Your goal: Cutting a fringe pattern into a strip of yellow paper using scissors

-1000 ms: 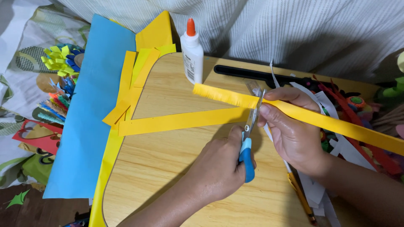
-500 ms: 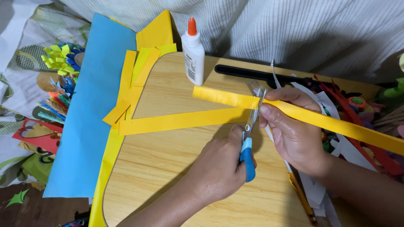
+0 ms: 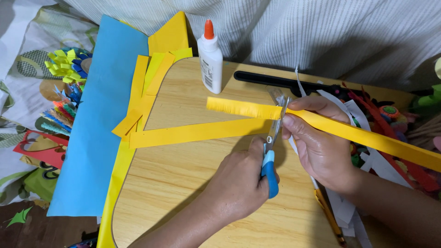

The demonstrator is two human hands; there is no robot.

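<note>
My left hand [image 3: 239, 183] is shut on blue-handled scissors [image 3: 269, 172], whose blades sit across the edge of a long yellow paper strip [image 3: 243, 108]. My right hand [image 3: 321, 149] pinches that strip just right of the blades and holds it above the wooden board [image 3: 183, 193]. The strip's left part is cut into a fine fringe. A second yellow strip [image 3: 197, 132] lies flat on the board under the held one.
A white glue bottle with an orange cap [image 3: 210, 53] stands at the board's far edge, near a black bar [image 3: 275, 80]. Blue paper [image 3: 96, 128] and yellow sheets overlap the left side. Paper scraps [image 3: 381, 133] pile up at right; paper flowers [image 3: 64, 64] lie at left.
</note>
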